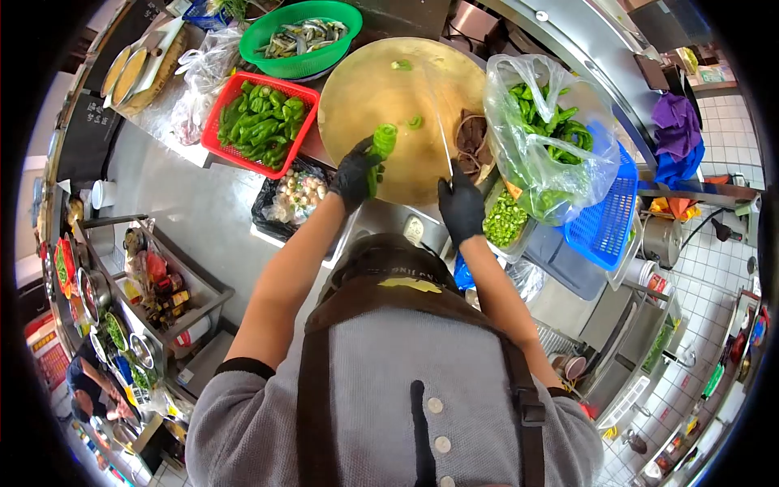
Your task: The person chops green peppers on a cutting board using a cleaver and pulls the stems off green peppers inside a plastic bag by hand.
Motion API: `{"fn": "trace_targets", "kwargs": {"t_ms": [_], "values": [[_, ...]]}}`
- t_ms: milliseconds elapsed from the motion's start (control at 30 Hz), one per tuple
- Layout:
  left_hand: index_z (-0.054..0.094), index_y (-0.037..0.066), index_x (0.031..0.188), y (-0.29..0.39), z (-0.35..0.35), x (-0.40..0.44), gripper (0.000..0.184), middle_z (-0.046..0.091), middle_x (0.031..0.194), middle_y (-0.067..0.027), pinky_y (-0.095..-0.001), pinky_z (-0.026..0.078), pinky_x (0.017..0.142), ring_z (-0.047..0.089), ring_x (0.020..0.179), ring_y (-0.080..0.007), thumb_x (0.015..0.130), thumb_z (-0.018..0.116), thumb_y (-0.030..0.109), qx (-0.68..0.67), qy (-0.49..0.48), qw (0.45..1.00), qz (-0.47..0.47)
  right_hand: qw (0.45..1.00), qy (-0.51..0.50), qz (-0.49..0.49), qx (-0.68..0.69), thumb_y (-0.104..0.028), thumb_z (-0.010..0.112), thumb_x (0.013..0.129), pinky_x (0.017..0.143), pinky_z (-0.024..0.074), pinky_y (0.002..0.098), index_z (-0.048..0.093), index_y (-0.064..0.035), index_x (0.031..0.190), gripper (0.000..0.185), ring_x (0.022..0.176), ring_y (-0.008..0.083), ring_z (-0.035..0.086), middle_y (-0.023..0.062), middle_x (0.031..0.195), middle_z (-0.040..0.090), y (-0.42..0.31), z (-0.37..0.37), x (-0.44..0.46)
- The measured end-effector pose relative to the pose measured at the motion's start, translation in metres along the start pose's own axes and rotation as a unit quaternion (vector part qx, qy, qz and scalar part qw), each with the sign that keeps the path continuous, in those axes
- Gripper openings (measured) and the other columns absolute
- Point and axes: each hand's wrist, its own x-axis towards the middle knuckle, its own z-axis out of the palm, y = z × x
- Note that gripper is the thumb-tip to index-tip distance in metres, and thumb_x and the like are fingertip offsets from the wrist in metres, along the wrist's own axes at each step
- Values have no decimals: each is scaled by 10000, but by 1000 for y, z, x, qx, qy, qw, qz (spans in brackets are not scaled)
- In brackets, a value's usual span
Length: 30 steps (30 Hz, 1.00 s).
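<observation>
In my left hand (353, 174), black-gloved and closed, is a long green pepper (385, 140), upright over the round chopping board (357, 89). Also gloved in black, my right hand (462, 209) grips a knife (443, 134) at the board's right side, its blade seen almost edge-on as a thin line. Small green pepper pieces (415, 122) lie on the board between the hands, with another piece (401, 65) near its far edge. A dark brown object (472, 140) rests on the board's right edge; its kind is unclear.
Left of the board are a red basket (209, 134) of green peppers and a green basket (355, 18) of small fish. To the right sit a clear bag (527, 134) of peppers, a blue basket (608, 243) and a tray of chopped green pepper (505, 221). A person (93, 381) is far left.
</observation>
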Motion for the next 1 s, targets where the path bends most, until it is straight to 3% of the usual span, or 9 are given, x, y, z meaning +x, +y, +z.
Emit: {"fn": "trace_targets", "kwargs": {"t_ms": [100,333,467,500,600,767,833,933,1000], "values": [[520,117,1177,12,8,-25,371,558,844,-19,-246,410,540,485,612,-115,827,634,165,-35,-18,999,-13,984,-71,-47,-155,-200,518,835,540,482,430,258,-71,1397,632,637,316,614,161,787,607,7,20,30],[529,111,1175,14,10,-50,361,558,811,3,-218,372,513,464,599,-81,842,639,194,4,-3,1000,23,958,-99,-107,-245,-203,584,795,697,481,430,388,-54,1329,588,852,306,586,183,884,596,21,39,48],[518,46,1198,23,6,-59,374,602,966,-27,-241,433,733,524,819,-92,851,627,133,119,0,992,31,966,35,-191,172,-152,680,732,766,471,406,625,-86,1055,335,897,298,568,166,941,590,-22,5,60],[516,35,1202,19,2,-55,380,609,995,-38,-252,437,768,537,859,-104,851,627,127,160,-1,985,62,943,-60,-106,309,-117,683,720,763,473,376,649,-88,961,245,874,277,576,133,933,588,-48,-16,61],[536,-5,1165,22,5,-61,357,630,1037,-86,-289,439,848,566,945,-154,846,632,125,241,-28,951,192,931,-77,-259,243,-97,656,736,745,476,357,646,-88,941,206,845,274,577,109,917,591,-61,-17,73],[569,-13,1103,29,-7,-60,357,652,899,-85,-281,471,742,595,819,-144,820,674,177,369,-29,895,248,933,-151,-249,212,-92,679,742,715,476,349,630,-16,950,227,799,281,581,129,877,596,-58,-14,78],[572,-8,1100,28,-12,-51,354,650,867,-81,-280,479,706,600,770,-140,816,678,176,377,9,909,177,948,-116,-169,245,-120,690,737,720,477,367,609,2,974,279,818,300,579,146,859,591,-36,-1,80],[589,-8,1072,17,-26,-29,360,640,800,-87,-281,486,595,600,658,-134,818,666,234,329,47,939,94,975,-135,-139,-111,-102,627,733,736,487,412,544,12,1041,339,856,335,591,181,899,578,21,40,82],[597,-8,1063,7,-37,-10,371,641,795,-102,-285,487,567,604,631,-143,817,655,262,348,52,932,84,973,-167,-118,-112,-72,600,730,736,487,427,517,30,1067,362,852,358,586,207,917,568,34,51,76]]}}
